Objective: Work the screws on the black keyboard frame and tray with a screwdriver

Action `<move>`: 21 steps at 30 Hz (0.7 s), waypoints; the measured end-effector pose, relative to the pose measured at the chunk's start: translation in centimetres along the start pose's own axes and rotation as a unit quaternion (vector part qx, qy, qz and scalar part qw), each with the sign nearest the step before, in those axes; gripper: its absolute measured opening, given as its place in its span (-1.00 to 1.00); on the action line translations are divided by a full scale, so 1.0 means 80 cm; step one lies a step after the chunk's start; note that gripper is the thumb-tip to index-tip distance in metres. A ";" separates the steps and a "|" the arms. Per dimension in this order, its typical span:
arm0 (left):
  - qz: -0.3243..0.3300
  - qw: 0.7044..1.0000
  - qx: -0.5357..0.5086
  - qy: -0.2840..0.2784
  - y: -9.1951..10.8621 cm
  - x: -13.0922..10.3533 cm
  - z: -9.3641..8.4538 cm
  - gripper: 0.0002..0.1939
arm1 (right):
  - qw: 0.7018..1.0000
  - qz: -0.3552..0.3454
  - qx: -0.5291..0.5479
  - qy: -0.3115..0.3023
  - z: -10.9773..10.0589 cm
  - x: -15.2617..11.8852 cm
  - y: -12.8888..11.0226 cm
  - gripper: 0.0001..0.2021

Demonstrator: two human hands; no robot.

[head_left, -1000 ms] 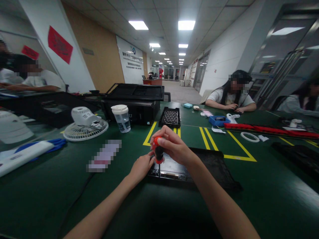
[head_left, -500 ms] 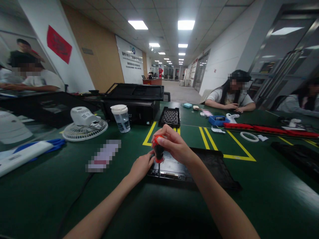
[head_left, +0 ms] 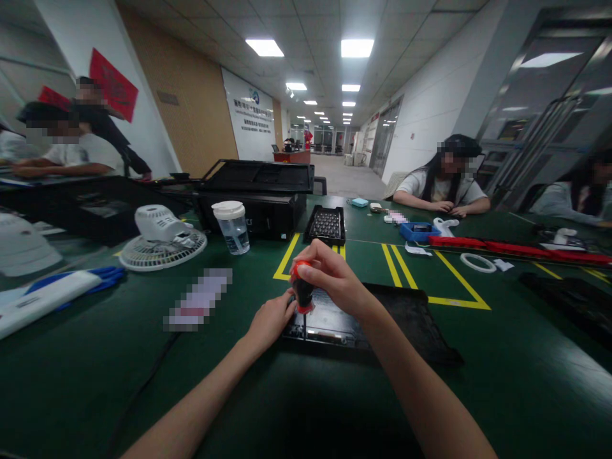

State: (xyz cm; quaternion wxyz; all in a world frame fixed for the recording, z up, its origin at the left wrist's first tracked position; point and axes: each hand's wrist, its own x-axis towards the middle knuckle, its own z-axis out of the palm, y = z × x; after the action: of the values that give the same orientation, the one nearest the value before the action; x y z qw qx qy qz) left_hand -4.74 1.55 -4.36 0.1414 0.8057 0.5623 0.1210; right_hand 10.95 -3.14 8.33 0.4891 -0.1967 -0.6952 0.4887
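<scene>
A red-and-black stubby screwdriver [head_left: 303, 290] stands nearly upright in my right hand [head_left: 332, 277], fingers wrapped round its handle. Its shaft points down at the near left corner of a black panel [head_left: 406, 322] lying flat on the table. A shiny metal strip [head_left: 326, 336] runs along the panel's near edge, just right of the shaft. My left hand [head_left: 272, 322] grips the panel's left edge, close beside the screwdriver; some of its fingertips are hidden. Whether the tip sits in a screw is too small to tell.
Beyond the panel stands a black tray of small parts [head_left: 326, 224], beside a black case [head_left: 272, 217] and a lidded water cup [head_left: 232, 228]. To the left lie a white fan [head_left: 162, 245] and a blurred phone [head_left: 198, 301]. A blue box [head_left: 419, 231] sits right; co-workers sit around.
The screwdriver handle has shifted very slightly left and turned a little in my right hand. My left hand stays put. At the far left, a standing person has moved to the right.
</scene>
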 end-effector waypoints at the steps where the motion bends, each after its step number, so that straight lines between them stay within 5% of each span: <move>1: 0.000 1.000 0.003 0.001 0.000 0.000 0.000 -0.59 | 1.000 0.001 -0.009 0.001 0.000 0.000 0.000 -0.85; 21: 0.002 1.000 -0.008 -0.001 0.003 -0.003 -0.005 -0.63 | 0.988 -0.017 -0.144 0.050 0.004 0.000 -0.004 -0.84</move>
State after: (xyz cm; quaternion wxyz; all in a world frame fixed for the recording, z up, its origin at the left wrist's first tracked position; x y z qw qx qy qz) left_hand -4.79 1.28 -3.91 0.1480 0.8057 0.5598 0.1249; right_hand 10.71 -3.46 8.62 0.4980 -0.2774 -0.7362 0.3647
